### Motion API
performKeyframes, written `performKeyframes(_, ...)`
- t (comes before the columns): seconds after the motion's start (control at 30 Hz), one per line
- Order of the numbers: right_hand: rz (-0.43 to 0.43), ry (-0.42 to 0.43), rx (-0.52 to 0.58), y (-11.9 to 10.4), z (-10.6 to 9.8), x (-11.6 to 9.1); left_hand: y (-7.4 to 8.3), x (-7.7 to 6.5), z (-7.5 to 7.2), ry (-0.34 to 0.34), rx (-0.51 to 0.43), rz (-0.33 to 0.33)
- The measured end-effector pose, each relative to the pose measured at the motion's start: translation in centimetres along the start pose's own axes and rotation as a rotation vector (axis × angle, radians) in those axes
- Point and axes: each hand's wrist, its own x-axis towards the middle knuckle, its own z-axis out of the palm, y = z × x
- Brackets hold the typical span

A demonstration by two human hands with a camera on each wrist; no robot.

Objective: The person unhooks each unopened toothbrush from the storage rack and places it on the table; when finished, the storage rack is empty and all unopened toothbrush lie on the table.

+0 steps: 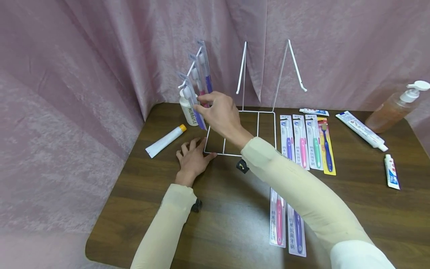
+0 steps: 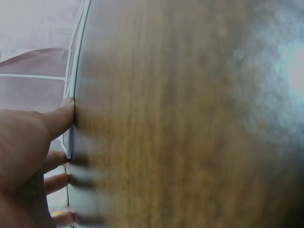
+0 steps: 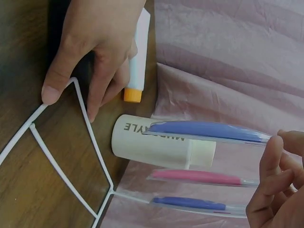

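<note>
My right hand [image 1: 224, 114] pinches the front packaged toothbrush, its purple handle [image 3: 209, 130] pointing down, by the edge of its pack. This pack is on the left arm of a white wire rack [image 1: 275, 130], with a pink-handled toothbrush [image 3: 197, 177] and another purple-handled toothbrush [image 3: 190, 204] hanging behind it. Fingers spread, my left hand [image 1: 192, 160] rests at the front left corner of the rack's base. In the left wrist view its thumb [image 2: 61, 118] presses on the wire.
A white bottle [image 1: 188, 108] stands behind the hanging packs; a white tube [image 1: 164, 142] lies left. Several packaged toothbrushes [image 1: 303, 145] lie right of the rack, two more [image 1: 279, 220] nearer. Toothpaste tubes [image 1: 362, 130] and a pump bottle [image 1: 386, 114] are far right. Two bare rack arms [image 1: 242, 69] project.
</note>
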Motion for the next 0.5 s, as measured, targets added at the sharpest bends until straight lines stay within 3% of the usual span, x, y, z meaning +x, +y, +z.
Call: performKeyframes(0.5, -0.012, 0.003, 0.032, -0.12, -0.30, -0.14, -0.04, 0.01, 0.26, 0.024, -0.001, 0.003)
